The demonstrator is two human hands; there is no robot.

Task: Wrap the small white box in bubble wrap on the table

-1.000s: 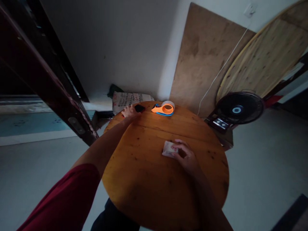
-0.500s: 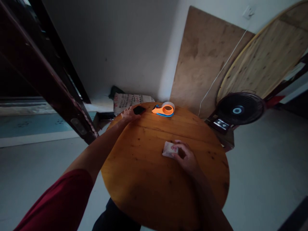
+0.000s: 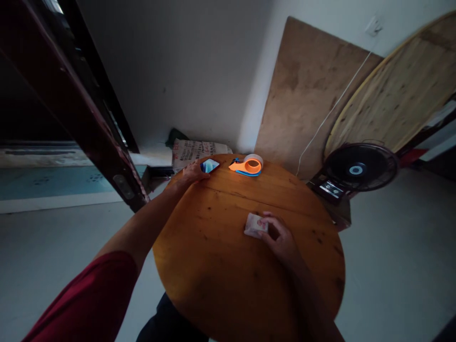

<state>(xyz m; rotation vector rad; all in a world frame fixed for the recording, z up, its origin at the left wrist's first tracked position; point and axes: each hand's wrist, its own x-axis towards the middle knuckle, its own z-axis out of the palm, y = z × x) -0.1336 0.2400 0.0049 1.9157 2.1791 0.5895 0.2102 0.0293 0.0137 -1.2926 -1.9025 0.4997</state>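
Note:
A smartphone [image 3: 210, 165] with its screen lit lies near the far left edge of the round wooden table [image 3: 213, 256]. My left hand [image 3: 193, 172] grips its left side, thumb along the near edge, and the fingers partly hide it. Nearer the table's middle is a small whitish packet [image 3: 255, 225] with a reddish mark. My right hand [image 3: 281, 236] pinches its right end between thumb and fingers. An orange and blue tape dispenser [image 3: 245, 166] with a roll of tape rests just to the right of the phone.
Behind the table a printed sack [image 3: 199, 149] sits against the wall. To the right stands a dark fan [image 3: 355, 168], with a white cord [image 3: 324, 121] running up to a wall socket. A plywood board [image 3: 295, 90] and a large round wooden top [image 3: 399, 90] lean there. A dark door frame [image 3: 103, 137] is at left.
The phone's screen has gone from dark to lit. Both hands keep their places on the phone and the packet; the whole view has shifted slightly.

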